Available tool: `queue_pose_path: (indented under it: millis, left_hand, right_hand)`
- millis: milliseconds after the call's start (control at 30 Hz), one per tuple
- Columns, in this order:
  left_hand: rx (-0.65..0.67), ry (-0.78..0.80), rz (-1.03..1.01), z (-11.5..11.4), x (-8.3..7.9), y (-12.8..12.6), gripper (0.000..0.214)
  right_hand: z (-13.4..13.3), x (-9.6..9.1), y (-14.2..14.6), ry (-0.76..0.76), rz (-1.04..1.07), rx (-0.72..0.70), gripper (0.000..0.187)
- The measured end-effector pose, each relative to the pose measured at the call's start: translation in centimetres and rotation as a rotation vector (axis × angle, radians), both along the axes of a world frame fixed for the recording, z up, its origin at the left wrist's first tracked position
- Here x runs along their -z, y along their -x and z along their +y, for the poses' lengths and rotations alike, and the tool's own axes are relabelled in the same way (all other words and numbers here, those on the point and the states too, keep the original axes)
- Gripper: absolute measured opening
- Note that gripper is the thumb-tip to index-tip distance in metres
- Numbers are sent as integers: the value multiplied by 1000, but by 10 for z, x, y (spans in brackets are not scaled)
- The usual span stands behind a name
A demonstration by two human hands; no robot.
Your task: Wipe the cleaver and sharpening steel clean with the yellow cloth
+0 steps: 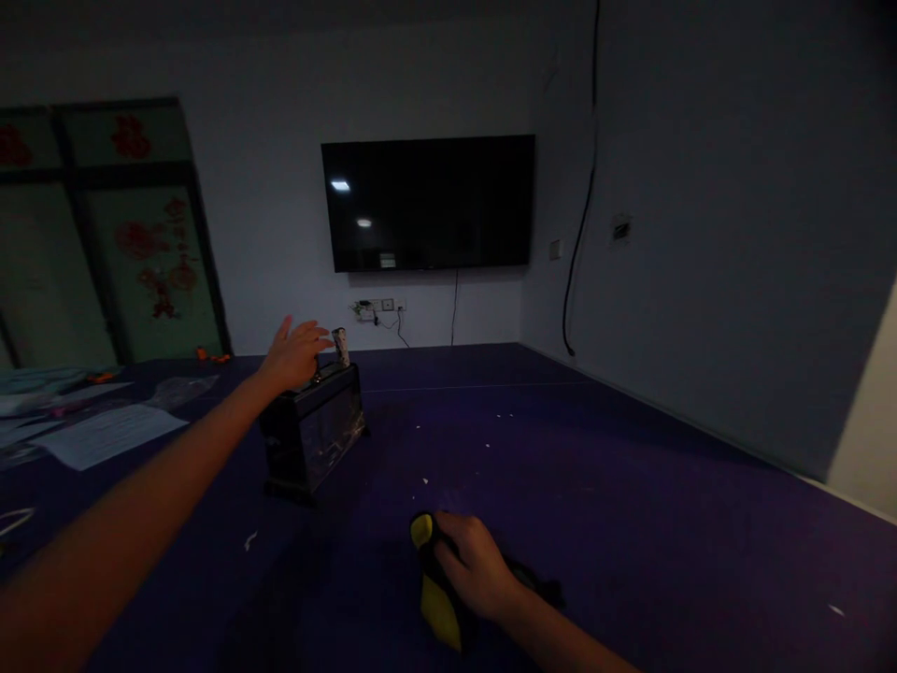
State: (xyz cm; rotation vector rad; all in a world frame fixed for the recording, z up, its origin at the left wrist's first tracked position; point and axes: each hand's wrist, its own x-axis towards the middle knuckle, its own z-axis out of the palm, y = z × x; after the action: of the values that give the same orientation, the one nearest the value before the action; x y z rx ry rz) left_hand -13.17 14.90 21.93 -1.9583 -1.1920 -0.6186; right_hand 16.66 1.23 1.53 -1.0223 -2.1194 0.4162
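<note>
My left hand (pixel 292 355) reaches out over a dark box-shaped device (pixel 329 425) with glossy sides and small feet, standing on the purple floor. Its fingers are stretched out and apart; whether they touch the top is hard to tell. Just past the fingertips, a short pale patterned upright piece (pixel 341 346) rises from the device. Lower down, nearer to me, my right hand (pixel 476 565) is closed around a yellow-and-black object (pixel 440 612), whose exact kind the dim light hides. A dark part (pixel 536 579) shows beyond my right wrist.
Paper sheets (pixel 112 435) and clear plastic (pixel 180 391) lie on the floor at left, with small orange items (pixel 210 355) near the door. White scraps (pixel 424 480) dot the purple floor (pixel 631 523). A television (pixel 431 206) hangs on the far wall; a black cable (pixel 583 234) dangles at right.
</note>
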Motion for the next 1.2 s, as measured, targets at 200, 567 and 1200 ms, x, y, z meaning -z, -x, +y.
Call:
queue_pose_path:
  millis: [200,567,1200]
  left_hand:
    - [-165,-473,-1048,-34,61,-21,65]
    - [-195,-427,-1245,-21,98,-33,101]
    - [-186,-345,-1376,-12,108,-18,79]
  right_hand:
    - [-2,-4,0,-5,9,-30,13]
    - [-1,-5,0,-9,-45,-47,9]
    - [11,8,1,17,187,368,31]
